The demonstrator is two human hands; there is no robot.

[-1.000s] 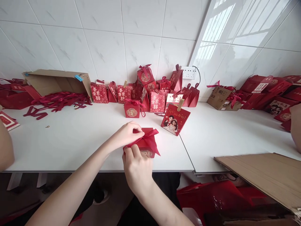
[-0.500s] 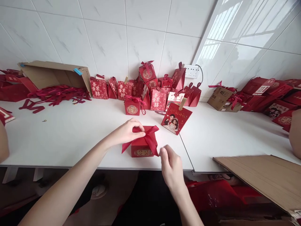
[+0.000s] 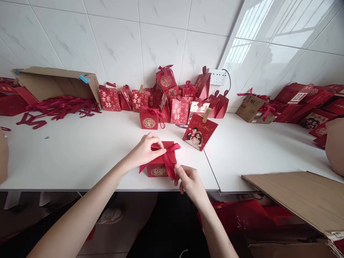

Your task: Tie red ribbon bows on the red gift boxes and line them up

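Note:
A red gift box (image 3: 156, 171) with a gold round emblem stands near the table's front edge, a red ribbon (image 3: 168, 162) tied in a bow on its top. My left hand (image 3: 147, 149) reaches over the box from the left, thumb and fingers pinching the bow near its knot. On the other side, my right hand (image 3: 188, 179) grips the hanging ribbon tail at the box's right front edge between thumb and fingers. Just behind, a similar finished box (image 3: 149, 119) with a bow stands upright. A red card bag (image 3: 200, 133) with a cartoon couple and a gold clip leans to the right.
Several red gift bags (image 3: 179, 110) line the tiled wall. A cardboard box (image 3: 91, 89) with loose ribbons (image 3: 61, 107) lies at the left. Brown cardboard (image 3: 290, 193) juts over the right front edge. A power strip (image 3: 217, 77) is on the wall. Other people's arms show at both sides.
My right hand has moved left from beside the box and taken hold of the ribbon's hanging tail. My left hand keeps its pinch on the bow. The view has shifted slightly.

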